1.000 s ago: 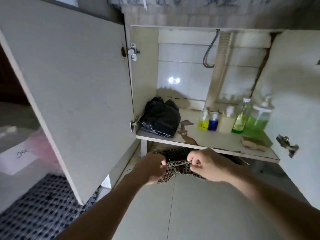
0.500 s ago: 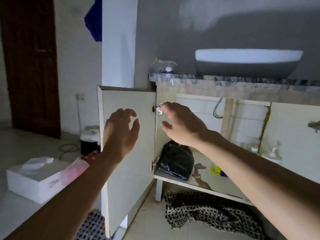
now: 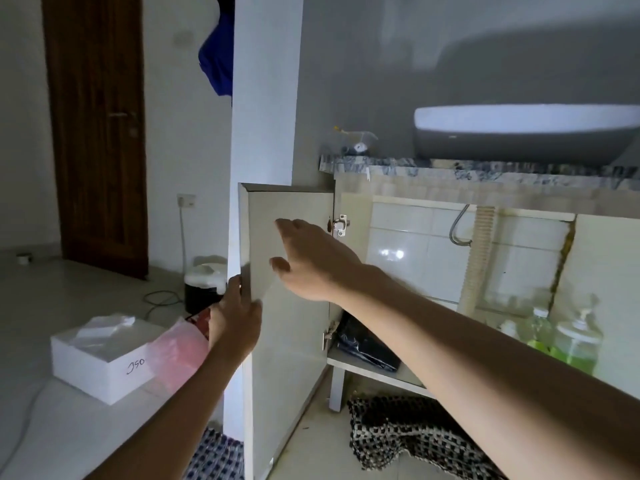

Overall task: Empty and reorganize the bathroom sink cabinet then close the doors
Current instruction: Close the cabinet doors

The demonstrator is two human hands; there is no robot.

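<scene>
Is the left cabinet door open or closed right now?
Open. The left cabinet door swings out from its hinge, showing the shelf inside. The left hand grips its outer edge.

Dim room: brown wooden door [image 3: 97,133], pale tiled floor [image 3: 52,427], seemingly grey wall [image 3: 363,64].

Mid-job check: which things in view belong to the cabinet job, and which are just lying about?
Part of the job:
- left cabinet door, its edge gripped by the left hand
- right hand, fingers open near the door
- black bag on the shelf
- green bottles
- checked cloth on the floor

Lying about:
- white box
- pink bag
- sink basin
</scene>
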